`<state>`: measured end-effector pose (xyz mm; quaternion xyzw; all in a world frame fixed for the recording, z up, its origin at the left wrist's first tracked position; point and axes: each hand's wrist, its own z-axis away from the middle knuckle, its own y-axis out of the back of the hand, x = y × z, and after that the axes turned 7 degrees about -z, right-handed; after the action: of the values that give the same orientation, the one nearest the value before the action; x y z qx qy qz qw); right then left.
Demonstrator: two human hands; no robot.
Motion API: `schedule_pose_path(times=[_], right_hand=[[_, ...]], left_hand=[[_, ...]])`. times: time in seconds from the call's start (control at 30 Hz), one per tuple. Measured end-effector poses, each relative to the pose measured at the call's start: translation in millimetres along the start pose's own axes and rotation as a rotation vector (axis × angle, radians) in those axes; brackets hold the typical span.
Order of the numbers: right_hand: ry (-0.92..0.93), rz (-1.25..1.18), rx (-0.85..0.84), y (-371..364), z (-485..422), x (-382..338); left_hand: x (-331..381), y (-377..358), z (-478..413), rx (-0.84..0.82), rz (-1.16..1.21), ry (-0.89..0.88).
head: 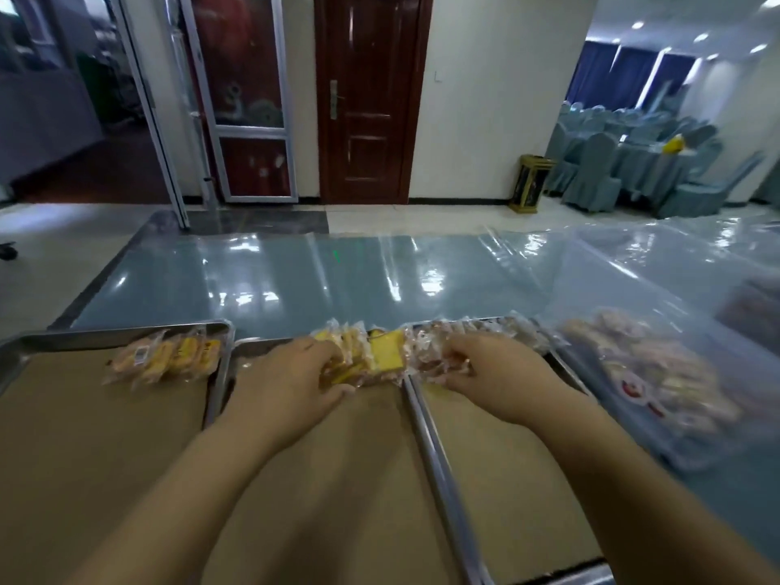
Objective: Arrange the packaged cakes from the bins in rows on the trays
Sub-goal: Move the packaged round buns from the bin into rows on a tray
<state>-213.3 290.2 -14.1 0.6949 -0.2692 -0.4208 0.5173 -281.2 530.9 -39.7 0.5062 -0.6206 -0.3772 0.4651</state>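
Three metal trays lined with brown paper stand side by side: a left tray, a middle tray and a right tray. A short row of yellow packaged cakes lies at the far right of the left tray. My left hand grips yellow packaged cakes at the far end of the middle tray. My right hand pinches pale brownish packaged cakes at the far end of the right tray. More packets continue that row to the right.
A clear plastic bin heaped with packaged cakes stands right of the trays. The blue table is covered in shiny plastic film. Beyond it are a wooden door, a small bin and covered chairs.
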Motion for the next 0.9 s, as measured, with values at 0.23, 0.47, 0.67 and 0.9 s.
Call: schedule_pose_path(times=[0.23,0.47,0.67,0.9], right_hand=[[0.079,0.047,-0.041,67.3,88.1,92.5],[0.084,0.083,0.044,127.1,136.5,171.3],[0.020,0.056,0.112,170.4,138.4,235.5],[-0.039,0.107,0.062,207.7,110.5,325.9]], left_hand=[[134.6,-10.7,12.3,-0.006,-0.020,-0.074],[218.7,-10.9,3.2,0.010,-0.046,-0.189],[273.1,-16.8,-36.2,0.034,0.018,-0.227],[342.3,-45.2,-121.0,0.103,0.156,-0.299]])
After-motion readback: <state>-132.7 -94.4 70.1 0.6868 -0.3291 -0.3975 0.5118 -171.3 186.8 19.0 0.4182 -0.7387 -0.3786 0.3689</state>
